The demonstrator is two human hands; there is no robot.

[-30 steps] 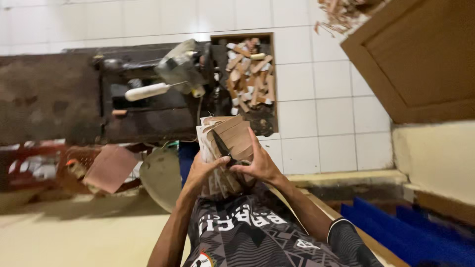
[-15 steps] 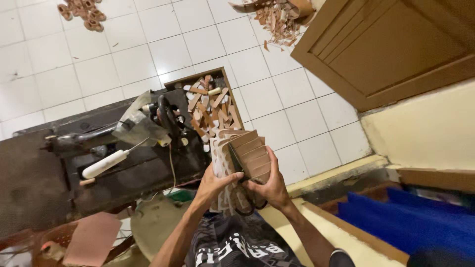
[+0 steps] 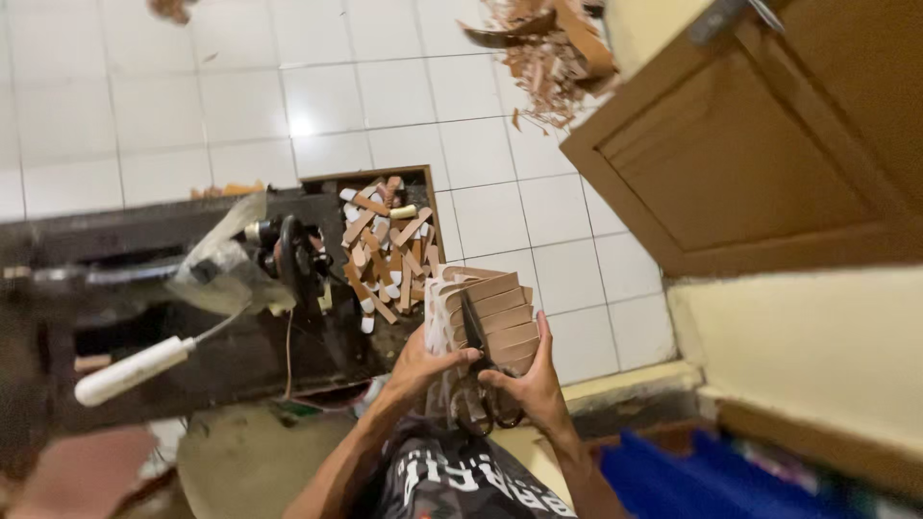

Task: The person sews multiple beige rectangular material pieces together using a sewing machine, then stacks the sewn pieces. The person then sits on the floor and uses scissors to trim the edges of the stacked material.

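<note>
Both my hands hold up a stack of tan, curved leather pieces (image 3: 495, 312) over my lap. My left hand (image 3: 418, 365) grips the stack from the left, thumb across its front. My right hand (image 3: 534, 384) wraps the right side, fingers up along the edge. A pair of dark scissors (image 3: 473, 332) lies against the front of the stack, blade pointing up. Its handles hang down by my right thumb.
A dark machine (image 3: 288, 259) with a white handle (image 3: 130, 370) stands to the left on a black bench. Beside it is a wooden tray of leather offcuts (image 3: 389, 240). A wooden door (image 3: 760, 163) is at the right, more scraps (image 3: 548, 58) lie on the white tiles, something blue (image 3: 692, 471) is below.
The view has swung and moved closer, so the machine and tray sit further left. My hands keep the same hold on the stack and scissors.
</note>
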